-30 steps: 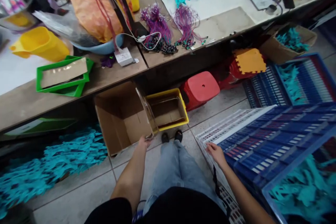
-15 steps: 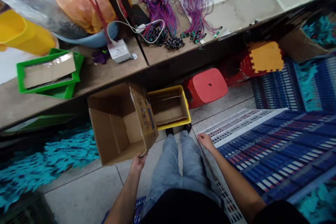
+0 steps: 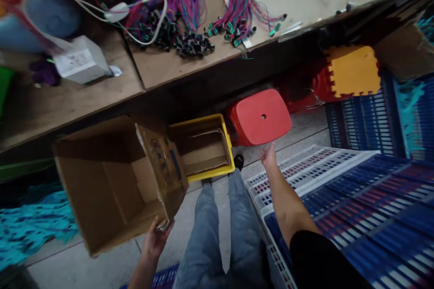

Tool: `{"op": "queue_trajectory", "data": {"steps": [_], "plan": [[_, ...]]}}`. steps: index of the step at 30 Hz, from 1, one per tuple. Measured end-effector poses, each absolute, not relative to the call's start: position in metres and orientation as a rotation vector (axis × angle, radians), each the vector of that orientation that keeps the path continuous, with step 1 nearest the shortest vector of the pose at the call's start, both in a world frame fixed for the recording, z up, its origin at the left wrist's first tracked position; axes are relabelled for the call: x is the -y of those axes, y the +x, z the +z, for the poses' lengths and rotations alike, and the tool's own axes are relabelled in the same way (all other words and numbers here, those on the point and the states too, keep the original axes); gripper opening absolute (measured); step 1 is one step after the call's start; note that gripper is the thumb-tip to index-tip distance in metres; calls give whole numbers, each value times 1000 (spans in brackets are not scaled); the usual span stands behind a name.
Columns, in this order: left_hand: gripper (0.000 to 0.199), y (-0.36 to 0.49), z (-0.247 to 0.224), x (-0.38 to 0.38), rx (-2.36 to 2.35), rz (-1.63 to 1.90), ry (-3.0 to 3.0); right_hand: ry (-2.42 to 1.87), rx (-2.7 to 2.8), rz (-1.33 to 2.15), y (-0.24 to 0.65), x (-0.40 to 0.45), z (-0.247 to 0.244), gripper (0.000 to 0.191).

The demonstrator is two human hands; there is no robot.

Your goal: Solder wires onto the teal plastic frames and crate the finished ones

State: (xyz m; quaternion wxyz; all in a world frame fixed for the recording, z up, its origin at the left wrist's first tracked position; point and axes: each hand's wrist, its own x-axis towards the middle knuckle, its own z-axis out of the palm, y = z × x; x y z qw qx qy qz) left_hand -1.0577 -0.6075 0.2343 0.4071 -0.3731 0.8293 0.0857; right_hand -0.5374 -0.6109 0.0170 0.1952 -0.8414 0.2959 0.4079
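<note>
An empty cardboard box (image 3: 115,189) stands tilted at lower left, its open side facing me. My left hand (image 3: 158,238) grips its near corner, fingers and thumb on either side of the cardboard edge. My right hand (image 3: 269,157) is stretched forward with the fingers apart and nothing held. Just beyond its fingertips is a red plastic stool (image 3: 262,117); whether they touch it I cannot tell. Between box and stool sits a yellow crate (image 3: 228,144) with a cardboard lining (image 3: 203,156) inside.
Bundles of purple wires (image 3: 169,0) and a white box (image 3: 81,61) lie on the workbench (image 3: 101,95) ahead. Stacked blue and white plastic baskets (image 3: 325,203) flank my right side. An orange foam mat (image 3: 354,72) covers another red stool. Turquoise pieces (image 3: 37,223) are piled at left.
My right hand has moved forward toward the red stool and its fingers have spread. The view has come closer to the bench. My left hand stays at the box's corner.
</note>
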Motion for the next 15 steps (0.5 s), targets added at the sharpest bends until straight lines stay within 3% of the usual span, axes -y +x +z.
{"op": "queue_trajectory", "data": {"steps": [3,7,15], "plan": [[52,-1054,228,612,-2172,203,-927,-2189,-968,1051,-522,616,-24,77],[75,-1035,232,617,-2205,290,-866,-1951,-957,985,-520,625,-56,73],[80,-1002,234,626,-2230,256,-820,-1647,-772,879,-507,624,-77,67]]}}
